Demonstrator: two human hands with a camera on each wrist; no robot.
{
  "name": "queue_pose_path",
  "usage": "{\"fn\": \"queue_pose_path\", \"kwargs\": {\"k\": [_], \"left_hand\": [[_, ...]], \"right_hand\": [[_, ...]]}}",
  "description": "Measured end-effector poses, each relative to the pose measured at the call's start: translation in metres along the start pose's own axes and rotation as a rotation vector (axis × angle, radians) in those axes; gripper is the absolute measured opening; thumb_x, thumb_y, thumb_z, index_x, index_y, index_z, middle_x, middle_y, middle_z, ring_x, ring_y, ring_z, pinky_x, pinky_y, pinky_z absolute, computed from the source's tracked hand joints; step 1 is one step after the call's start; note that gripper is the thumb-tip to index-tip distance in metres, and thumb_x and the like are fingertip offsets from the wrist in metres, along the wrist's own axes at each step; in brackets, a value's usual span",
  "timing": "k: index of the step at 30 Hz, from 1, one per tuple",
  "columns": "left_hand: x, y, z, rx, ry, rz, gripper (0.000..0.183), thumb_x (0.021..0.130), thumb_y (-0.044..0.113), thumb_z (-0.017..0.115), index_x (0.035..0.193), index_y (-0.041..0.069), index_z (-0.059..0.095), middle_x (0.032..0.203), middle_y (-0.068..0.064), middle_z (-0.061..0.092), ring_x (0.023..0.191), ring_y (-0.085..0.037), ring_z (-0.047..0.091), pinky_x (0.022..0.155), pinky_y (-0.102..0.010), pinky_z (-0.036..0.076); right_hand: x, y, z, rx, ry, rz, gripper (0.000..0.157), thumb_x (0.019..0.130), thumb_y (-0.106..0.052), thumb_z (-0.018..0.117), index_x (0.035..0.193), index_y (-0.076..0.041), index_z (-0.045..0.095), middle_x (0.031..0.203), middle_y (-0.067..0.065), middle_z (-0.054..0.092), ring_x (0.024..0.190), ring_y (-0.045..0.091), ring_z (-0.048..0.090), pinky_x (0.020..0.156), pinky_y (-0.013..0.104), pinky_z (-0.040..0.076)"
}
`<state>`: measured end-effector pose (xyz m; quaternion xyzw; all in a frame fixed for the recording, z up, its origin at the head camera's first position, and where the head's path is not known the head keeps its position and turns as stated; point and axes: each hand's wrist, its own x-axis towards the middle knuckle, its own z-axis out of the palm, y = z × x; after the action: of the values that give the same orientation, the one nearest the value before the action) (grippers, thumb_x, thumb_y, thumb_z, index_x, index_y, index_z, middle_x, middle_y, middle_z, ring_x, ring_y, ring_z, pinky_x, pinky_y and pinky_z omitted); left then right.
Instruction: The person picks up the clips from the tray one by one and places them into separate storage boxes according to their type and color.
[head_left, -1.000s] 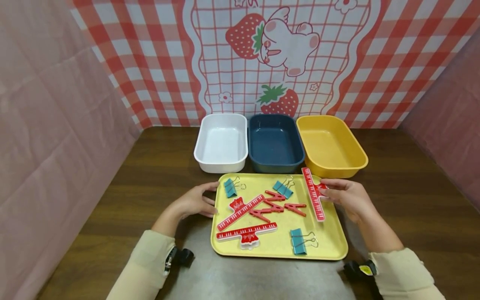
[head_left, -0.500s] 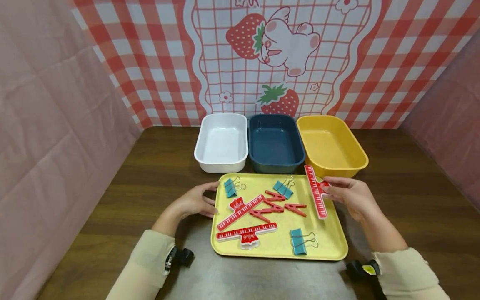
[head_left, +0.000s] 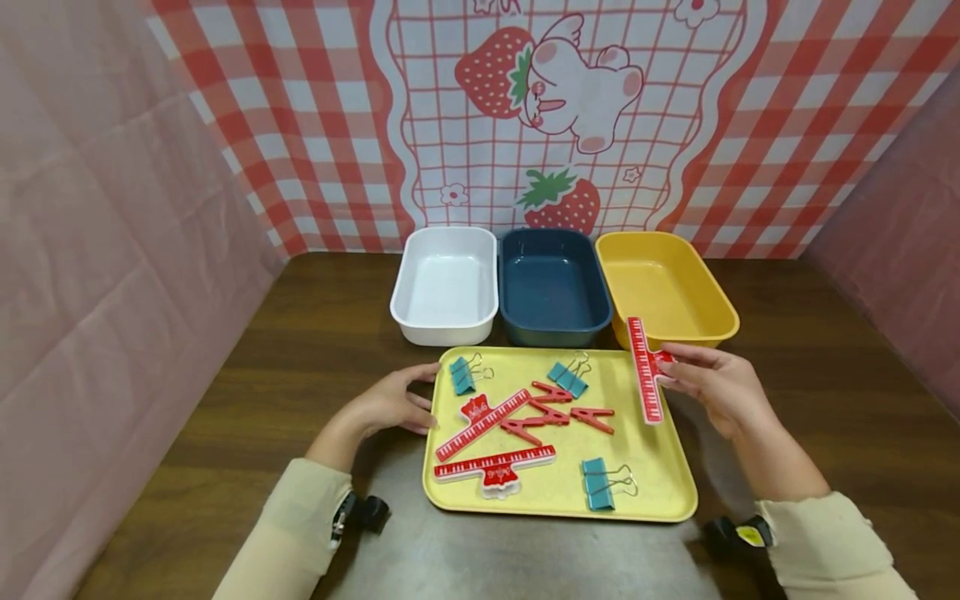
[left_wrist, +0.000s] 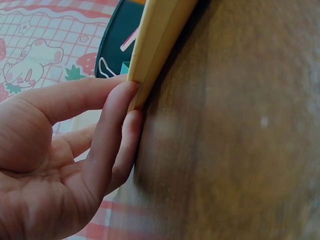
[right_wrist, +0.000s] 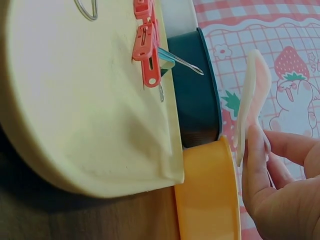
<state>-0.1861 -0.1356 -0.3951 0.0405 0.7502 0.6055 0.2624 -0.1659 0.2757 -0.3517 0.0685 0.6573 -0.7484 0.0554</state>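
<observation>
A red, wide music clip with a piano-key print is pinched by its handle in my right hand. It is held up above the tray's far right corner, and in the head view its top overlaps the yellow bin. In the right wrist view the clip appears edge-on, its pale side showing. My left hand touches the left rim of the yellow tray with its fingertips. Two more music clips lie on the tray with several red clothespins and teal binder clips.
Behind the tray, side by side, stand a white bin, a dark blue bin and a yellow bin. A checked strawberry-print cloth hangs behind them. Pink cloth covers both sides. The table is brown wood.
My right hand has moved up and to the right, carrying the music clip from over the tray toward the yellow bin. The left hand has stayed at the tray rim.
</observation>
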Motion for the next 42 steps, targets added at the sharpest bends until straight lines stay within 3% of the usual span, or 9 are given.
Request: {"fn": "queue_pose_path", "kwargs": {"k": [24, 42], "left_hand": [[-0.001, 0.002, 0.001, 0.008, 0.010, -0.009, 0.080, 0.074, -0.021, 0.063, 0.144, 0.001, 0.030, 0.138, -0.020, 0.034, 0.096, -0.028, 0.060, 0.069, -0.038, 0.058], [0.000, 0.002, 0.001, 0.004, 0.010, -0.014, 0.079, 0.074, -0.021, 0.063, 0.143, 0.002, 0.031, 0.138, -0.020, 0.035, 0.096, -0.028, 0.061, 0.069, -0.038, 0.058]], "right_hand": [[0.009, -0.004, -0.005, 0.146, 0.028, -0.038, 0.026, 0.084, 0.006, 0.062, 0.080, -0.016, 0.075, 0.080, 0.003, 0.067, 0.072, 0.013, 0.067, 0.069, 0.026, 0.056], [0.021, -0.010, -0.006, 0.165, 0.085, -0.025, 0.020, 0.084, 0.003, 0.064, 0.081, -0.013, 0.075, 0.079, 0.002, 0.066, 0.070, 0.014, 0.067, 0.067, 0.026, 0.056]]}}
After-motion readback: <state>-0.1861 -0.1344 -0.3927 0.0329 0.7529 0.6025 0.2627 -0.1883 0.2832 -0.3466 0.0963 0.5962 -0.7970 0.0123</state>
